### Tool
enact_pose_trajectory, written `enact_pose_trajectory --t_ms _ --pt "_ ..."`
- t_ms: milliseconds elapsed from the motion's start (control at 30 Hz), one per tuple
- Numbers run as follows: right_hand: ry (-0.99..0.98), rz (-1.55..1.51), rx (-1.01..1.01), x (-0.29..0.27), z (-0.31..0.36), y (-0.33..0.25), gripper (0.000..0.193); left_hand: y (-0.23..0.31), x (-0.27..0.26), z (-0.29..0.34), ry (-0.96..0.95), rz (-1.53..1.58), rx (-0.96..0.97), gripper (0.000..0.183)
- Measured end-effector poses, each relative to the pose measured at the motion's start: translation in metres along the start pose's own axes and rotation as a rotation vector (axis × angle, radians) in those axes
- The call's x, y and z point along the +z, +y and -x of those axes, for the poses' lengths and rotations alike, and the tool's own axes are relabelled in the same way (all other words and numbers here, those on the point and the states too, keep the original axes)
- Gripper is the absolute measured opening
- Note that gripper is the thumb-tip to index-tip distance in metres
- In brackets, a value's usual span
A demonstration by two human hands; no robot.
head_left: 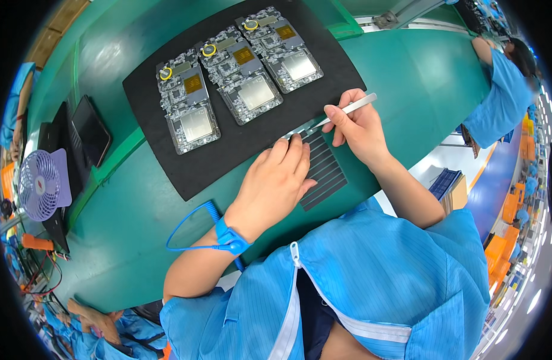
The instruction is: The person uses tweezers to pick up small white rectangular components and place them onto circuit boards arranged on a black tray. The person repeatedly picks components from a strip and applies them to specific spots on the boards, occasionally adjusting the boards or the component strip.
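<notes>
My left hand (273, 180) lies with fingers stretched and its thumb apart, fingertips resting at the far end of a sheet of black strips (327, 177). In my right hand (361, 129) is a pair of silver tweezers (363, 103), gripped between thumb and fingers. Its tips point down-left, close to my left fingertips; what they touch there is too small to make out. Beyond my hands, three circuit boards (193, 75) (243, 72) (285, 33) lie side by side on a black mat (228, 150). Each board bears a silver plate and a yellow-ringed round part.
A blue wrist strap (231, 240) with a coiled cord circles my left wrist. On the green table (126, 240), a purple fan (42, 185) and a dark tablet-like device (91, 129) stand at the left. A person in blue (501, 96) sits at the far right.
</notes>
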State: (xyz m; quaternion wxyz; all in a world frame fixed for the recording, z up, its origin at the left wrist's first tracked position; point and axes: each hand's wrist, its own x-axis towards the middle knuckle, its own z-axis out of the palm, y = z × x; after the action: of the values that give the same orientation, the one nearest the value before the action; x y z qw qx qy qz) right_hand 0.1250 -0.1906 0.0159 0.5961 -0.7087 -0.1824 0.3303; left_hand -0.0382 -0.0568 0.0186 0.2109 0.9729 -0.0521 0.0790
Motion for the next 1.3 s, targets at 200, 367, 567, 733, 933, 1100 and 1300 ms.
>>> enact_pose_trajectory --t_ms 200,367,567,733,933,1100,1300 --pt "-0.003 -0.028 -0.119 -0.001 -0.003 0.012 0.023 0.0 0.0 0.0 -0.002 0.001 0.006 0.057" --pt "0.058 -0.245 -0.212 0.008 0.003 0.01 0.019 0.0 0.001 0.004 0.025 -0.002 0.006 0.055" --pt "0.07 -0.458 -0.232 0.028 -0.023 -0.013 0.018 -0.016 -0.053 0.027 0.216 -0.017 -0.178 0.042" --pt "-0.049 -0.512 -0.157 0.084 -0.043 -0.04 0.022 -0.043 -0.053 0.053 0.288 -0.317 -0.486 0.053" --pt "-0.142 -0.251 -0.133 0.125 -0.062 -0.039 0.027 -0.022 -0.035 0.038 0.222 -0.415 -0.53 0.057" --pt "-0.143 -0.155 -0.146 0.131 -0.061 -0.035 0.03 -0.04 -0.021 0.044 0.269 -0.387 -0.393 0.055" --pt "-0.144 -0.149 -0.202 0.13 -0.062 -0.028 0.028 -0.041 -0.017 0.042 0.293 -0.393 -0.358 0.051"
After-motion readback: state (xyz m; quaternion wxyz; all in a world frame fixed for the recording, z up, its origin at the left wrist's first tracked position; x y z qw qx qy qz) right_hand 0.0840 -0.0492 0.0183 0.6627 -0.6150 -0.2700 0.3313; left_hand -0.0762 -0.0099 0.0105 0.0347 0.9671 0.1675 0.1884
